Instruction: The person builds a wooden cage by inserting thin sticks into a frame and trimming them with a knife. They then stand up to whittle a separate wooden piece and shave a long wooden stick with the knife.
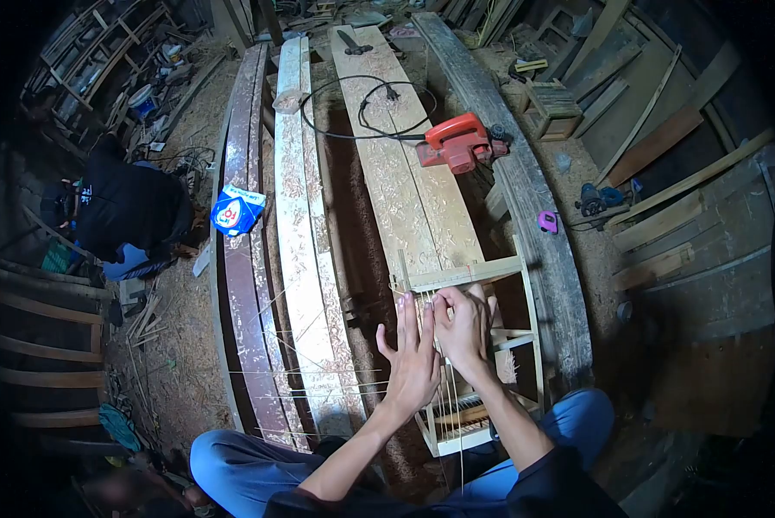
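Observation:
A small pale wooden frame point(532, 337) with slatted rails lies before my knees. Thin straw-coloured strands point(450, 410) run lengthwise across it, and more of them stick out to the left over the planks. My left hand point(412, 367) lies over the strands with its fingers stretched toward the frame's far rail point(439, 279). Close beside it, my right hand point(463, 328) is bent at the fingers, pinching a thin strand near that rail. The exact pinch point is partly hidden by the fingers.
Long planks point(301, 233) strewn with shavings stretch ahead. A red blower point(461, 144) with a black cord point(305, 108) rests on boards. Also there: a blue-white packet point(236, 210) and a purple tape measure point(548, 222). At left another person point(133, 203) crouches.

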`<move>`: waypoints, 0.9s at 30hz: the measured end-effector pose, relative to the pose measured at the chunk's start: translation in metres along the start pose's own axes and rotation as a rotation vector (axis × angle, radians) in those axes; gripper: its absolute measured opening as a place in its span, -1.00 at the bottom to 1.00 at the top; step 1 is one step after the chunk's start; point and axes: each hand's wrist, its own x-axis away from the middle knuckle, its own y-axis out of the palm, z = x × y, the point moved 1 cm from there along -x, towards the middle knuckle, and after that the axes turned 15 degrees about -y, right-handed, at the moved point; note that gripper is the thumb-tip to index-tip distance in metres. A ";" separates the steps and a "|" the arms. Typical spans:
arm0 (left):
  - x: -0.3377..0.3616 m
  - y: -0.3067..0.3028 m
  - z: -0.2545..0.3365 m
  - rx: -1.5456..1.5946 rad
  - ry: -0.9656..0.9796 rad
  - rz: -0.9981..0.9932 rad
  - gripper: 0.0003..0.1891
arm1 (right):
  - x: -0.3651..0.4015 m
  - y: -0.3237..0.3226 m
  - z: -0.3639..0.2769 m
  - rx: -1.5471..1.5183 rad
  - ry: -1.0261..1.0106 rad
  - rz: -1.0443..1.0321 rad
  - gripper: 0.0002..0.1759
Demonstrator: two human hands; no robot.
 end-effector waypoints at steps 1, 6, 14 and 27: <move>0.000 -0.001 0.000 0.001 0.000 0.000 -0.10 | 0.001 0.001 0.000 0.003 0.004 0.009 -0.84; 0.000 -0.001 0.001 -0.009 -0.008 -0.019 -0.09 | -0.002 -0.004 -0.002 -0.019 0.021 0.010 -0.84; 0.000 0.001 0.002 0.000 -0.012 -0.015 -0.10 | -0.001 0.002 -0.001 0.018 0.079 -0.006 -0.84; 0.001 0.000 0.001 0.022 0.004 0.002 -0.10 | -0.002 0.000 0.005 -0.069 0.078 0.004 -0.80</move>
